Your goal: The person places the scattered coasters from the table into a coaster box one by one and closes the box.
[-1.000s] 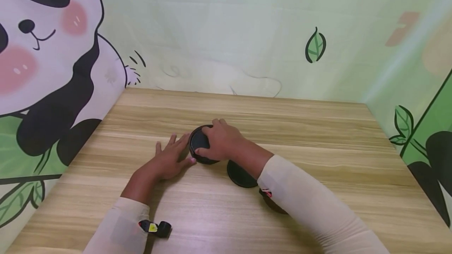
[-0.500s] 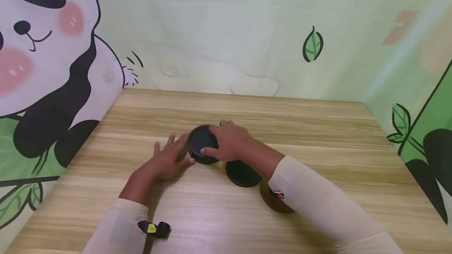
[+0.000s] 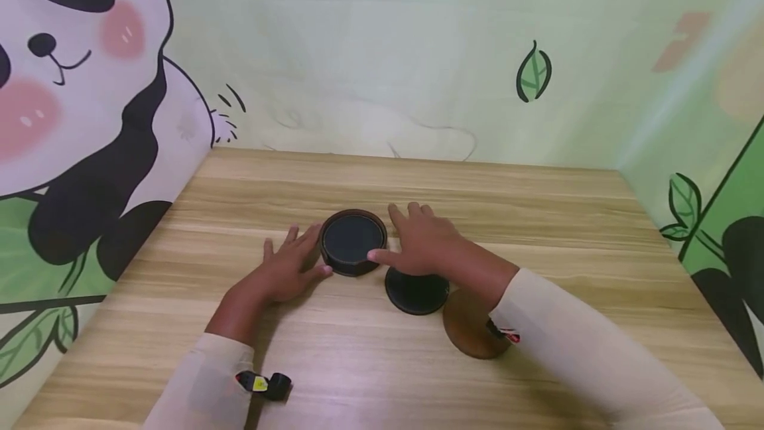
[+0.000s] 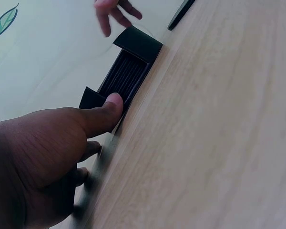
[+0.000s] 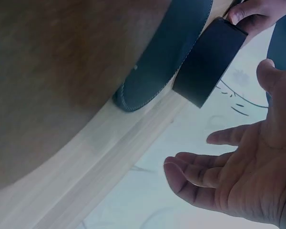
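A round black coaster holder point(image 3: 354, 241) with stitched edging stands mid-table. Several thin dark coasters point(image 4: 126, 74) are stacked inside it, visible through its side cut-out in the left wrist view. My left hand point(image 3: 288, 271) holds the holder's left side, thumb at the front and index finger towards the back. My right hand point(image 3: 426, 241) is just right of the holder, fingers spread and holding nothing. Below that hand lies a black round coaster point(image 3: 416, 294), partly covered by it. A brown round coaster point(image 3: 471, 327) lies closer to me, partly hidden by the right wrist.
The wood-grain table point(image 3: 334, 363) runs back to a pale green cloth backdrop point(image 3: 382, 71) printed with a panda and leaves. Small black wrist cameras point(image 3: 277, 387) sit on both sleeves.
My right hand has let go of the coaster holder's top and moved right, uncovering it. More of the brown coaster shows. The left hand has stayed at the holder.
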Tool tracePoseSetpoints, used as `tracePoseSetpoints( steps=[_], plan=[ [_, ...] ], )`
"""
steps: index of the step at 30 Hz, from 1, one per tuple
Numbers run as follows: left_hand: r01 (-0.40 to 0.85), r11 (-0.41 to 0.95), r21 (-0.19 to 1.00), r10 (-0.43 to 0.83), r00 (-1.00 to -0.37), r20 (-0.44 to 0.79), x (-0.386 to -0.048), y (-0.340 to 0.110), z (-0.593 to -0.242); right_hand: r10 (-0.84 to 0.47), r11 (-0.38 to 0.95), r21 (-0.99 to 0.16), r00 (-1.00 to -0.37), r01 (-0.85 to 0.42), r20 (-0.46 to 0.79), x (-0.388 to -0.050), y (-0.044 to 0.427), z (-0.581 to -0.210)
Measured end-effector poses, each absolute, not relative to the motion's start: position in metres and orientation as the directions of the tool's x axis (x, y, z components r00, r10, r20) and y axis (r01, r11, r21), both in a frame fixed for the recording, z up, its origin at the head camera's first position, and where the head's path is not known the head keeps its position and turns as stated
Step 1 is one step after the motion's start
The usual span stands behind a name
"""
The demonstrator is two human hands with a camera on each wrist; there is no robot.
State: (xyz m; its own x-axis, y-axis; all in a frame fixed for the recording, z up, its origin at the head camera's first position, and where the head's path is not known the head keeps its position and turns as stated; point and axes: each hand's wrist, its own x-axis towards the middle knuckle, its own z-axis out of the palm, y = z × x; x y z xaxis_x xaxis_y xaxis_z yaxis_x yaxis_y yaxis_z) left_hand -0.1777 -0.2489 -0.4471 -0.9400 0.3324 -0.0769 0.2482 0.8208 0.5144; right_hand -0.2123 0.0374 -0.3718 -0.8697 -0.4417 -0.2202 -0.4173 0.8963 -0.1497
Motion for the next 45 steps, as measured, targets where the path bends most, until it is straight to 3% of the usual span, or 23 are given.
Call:
tracePoseSetpoints(
  steps=[14,24,36,45],
  plan=[
    [0.245,0.816,0.524,0.331,-0.941,-0.075,-0.179,-0.249,-0.448,-0.491,0.870,-0.104,-0.824,-0.483,-0.283,-0.194,0.061,-0.379],
    [0.250,0.815,0.523,0.333,-0.940,-0.070,-0.180,-0.250,-0.452,-0.530,0.846,-0.133,-0.783,-0.516,-0.327,-0.176,0.063,-0.385],
    [0.251,0.819,0.515,0.332,-0.940,-0.071,-0.182,-0.251,-0.455,-0.524,0.835,-0.033,-0.778,-0.549,-0.346,-0.174,0.058,-0.388],
    [0.245,0.821,0.516,0.329,-0.941,-0.077,-0.181,-0.250,-0.453,-0.552,0.814,-0.026,-0.760,-0.580,-0.344,-0.178,0.058,-0.390]
  ],
)
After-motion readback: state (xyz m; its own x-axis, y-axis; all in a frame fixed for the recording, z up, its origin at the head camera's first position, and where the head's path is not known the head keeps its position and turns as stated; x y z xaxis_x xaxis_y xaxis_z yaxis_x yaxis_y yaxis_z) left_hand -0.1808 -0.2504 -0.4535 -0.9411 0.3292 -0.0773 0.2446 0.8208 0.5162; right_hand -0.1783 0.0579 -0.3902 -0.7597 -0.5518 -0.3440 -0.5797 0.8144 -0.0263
